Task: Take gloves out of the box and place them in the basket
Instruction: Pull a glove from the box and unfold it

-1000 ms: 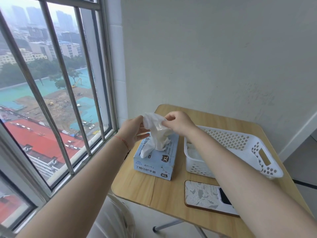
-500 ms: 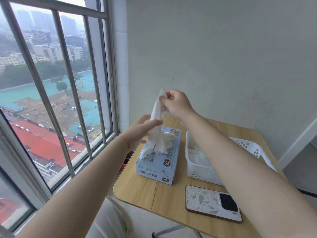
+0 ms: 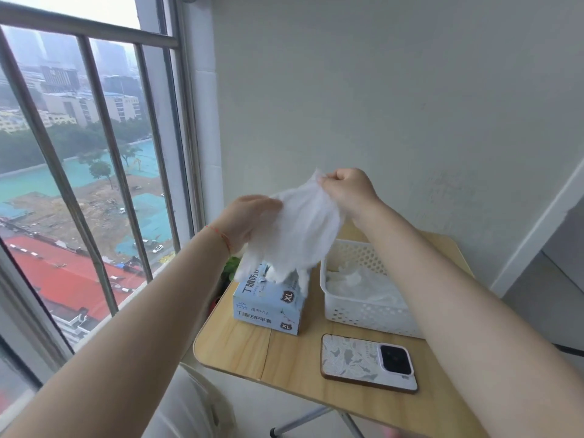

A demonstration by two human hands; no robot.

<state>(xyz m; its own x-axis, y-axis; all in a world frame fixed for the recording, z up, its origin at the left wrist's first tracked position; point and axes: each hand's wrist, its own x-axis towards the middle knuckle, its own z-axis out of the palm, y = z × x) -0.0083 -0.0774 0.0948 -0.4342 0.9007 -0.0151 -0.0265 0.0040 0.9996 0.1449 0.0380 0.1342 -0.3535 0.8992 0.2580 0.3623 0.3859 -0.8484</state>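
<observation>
A white glove (image 3: pixel 298 235) hangs spread out in the air above the light blue glove box (image 3: pixel 268 306). My right hand (image 3: pixel 349 191) pinches the glove's top edge. My left hand (image 3: pixel 249 219) holds its left edge, fingers partly hidden behind the glove. The glove's fingers dangle over the box opening and hide it. Right of the box stands the white perforated basket (image 3: pixel 363 314), with white gloves (image 3: pixel 357 279) lying inside.
A phone (image 3: pixel 368 361) lies face down on the small wooden table (image 3: pixel 240 346), in front of the basket. A barred window (image 3: pixel 94 184) runs along the left. A plain wall rises behind the table. A green plant (image 3: pixel 230 267) shows past the table's left edge.
The glove came out of the box and rose. It now hangs spread wide between both hands, where before it was a narrow strip pulled up by my right hand.
</observation>
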